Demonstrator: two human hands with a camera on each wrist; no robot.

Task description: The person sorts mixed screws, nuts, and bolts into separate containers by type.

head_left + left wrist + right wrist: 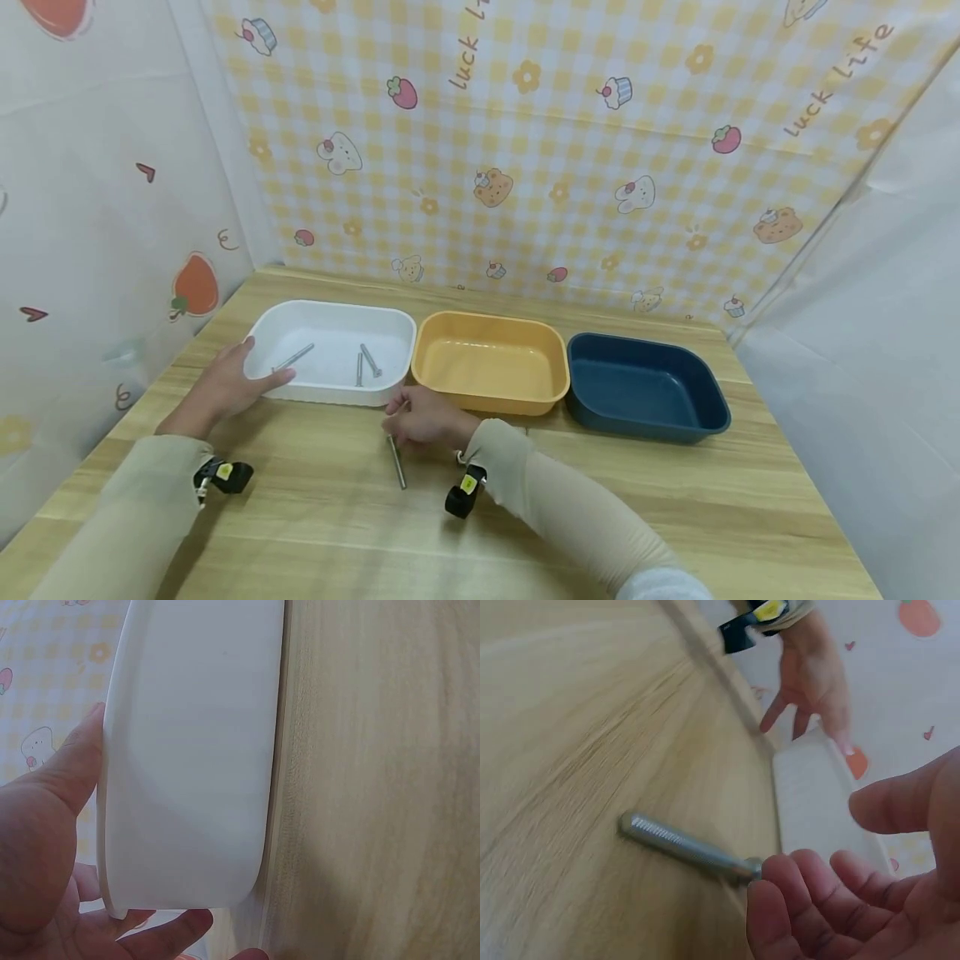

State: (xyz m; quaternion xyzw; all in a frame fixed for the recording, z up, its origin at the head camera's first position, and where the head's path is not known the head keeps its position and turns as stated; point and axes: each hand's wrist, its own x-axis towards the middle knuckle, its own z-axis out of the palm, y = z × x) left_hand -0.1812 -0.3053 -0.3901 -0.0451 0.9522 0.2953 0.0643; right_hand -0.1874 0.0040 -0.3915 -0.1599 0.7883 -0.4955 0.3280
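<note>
My left hand (228,382) holds the left front corner of a white plastic bin (337,396), thumb on the rim and fingers round its end. Inside that bin lie three silver bolts, one slanted bolt (296,357) at the left and two close together nearer the right. Another bolt (682,844) lies on the wooden table in front of the bins. Over its head end is my right hand (427,417), fingers loosely bent and fingertips right at the bolt head. The thumb (892,806) stands apart from those fingers in the right wrist view.
A yellow bin (491,403) stands right beside the white one, and a dark blue bin (645,429) follows at the right. Behind the row hangs a checked cloth (555,150). A pale printed sheet (112,208) borders the table's left side.
</note>
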